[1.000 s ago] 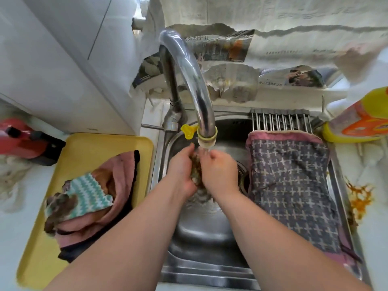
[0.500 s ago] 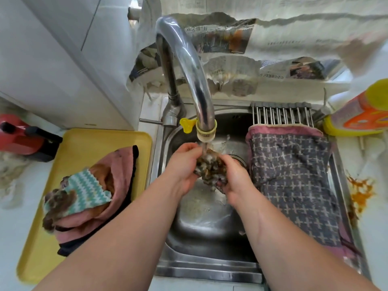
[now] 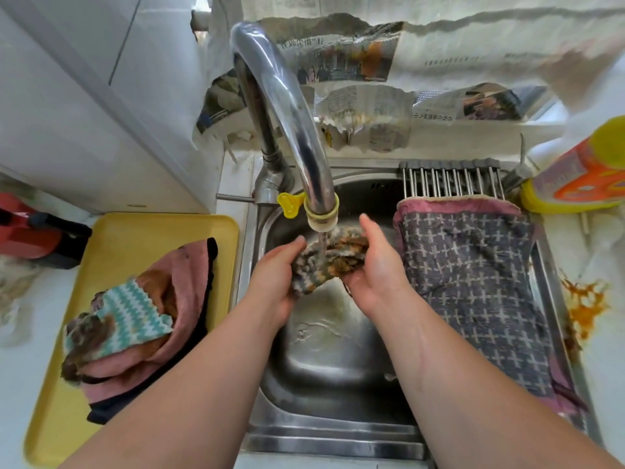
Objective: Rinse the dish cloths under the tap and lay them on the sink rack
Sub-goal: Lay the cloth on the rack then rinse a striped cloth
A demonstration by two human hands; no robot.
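Sink station, items placed relative to the tap:

- Stained dish cloth: bunched directly under the spout, in the water stream, above the sink basin.
- Left hand: left of the stream, fingers curled round the cloth's left end.
- Right hand: right of the stream, cupping the cloth's right end, thumb raised; fingers hidden beneath it.
- Grey cross-patterned cloth: right of the tap, spread flat over the sink rack.
- Yellow tray: left of the tap, bearing a teal zigzag cloth on a pink cloth.
- Detergent bottle: far right of the tap.
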